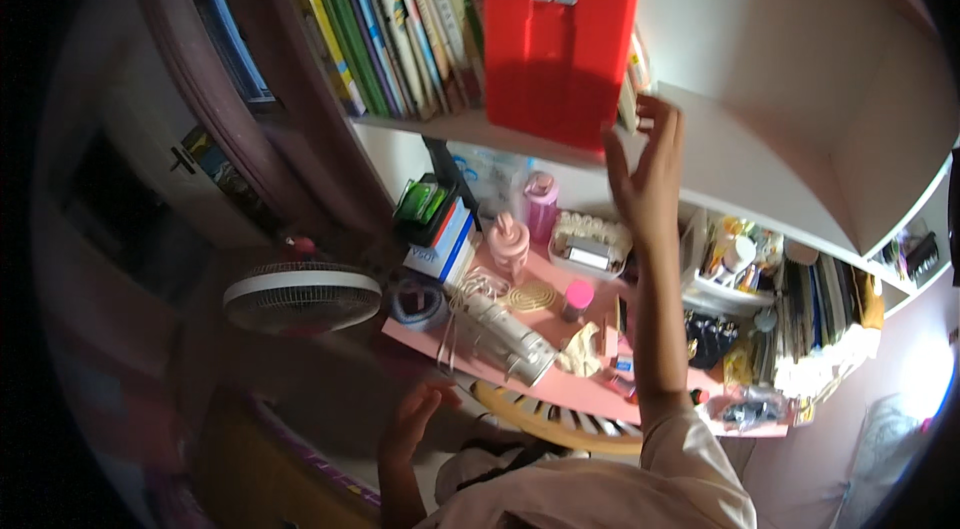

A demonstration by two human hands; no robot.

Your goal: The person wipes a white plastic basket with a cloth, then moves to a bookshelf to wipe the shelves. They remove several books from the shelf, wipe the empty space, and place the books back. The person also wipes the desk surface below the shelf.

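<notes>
My right hand (650, 164) is raised to the shelf, thumb and fingers apart and nothing seen in its grip. Its fingertips are beside the lower right corner of a red plastic board (555, 49) with a grey clip at the top. Whether they touch it or the books behind it, I cannot tell. The board stands upright, leaning on a row of books (400, 24) on the white shelf (750, 164). Low at my left side, my left hand (415, 419) is open, fingers stretched, holding nothing.
Below the shelf, a pink desk (560, 314) carries a pink bottle (509, 244), a pink-lidded jar (578, 299), a white device (505, 339) and a crumpled cloth (580, 351). A fan (302, 299) stands left; a wooden chair back (545, 424) is in front. Folders (810, 314) fill the right.
</notes>
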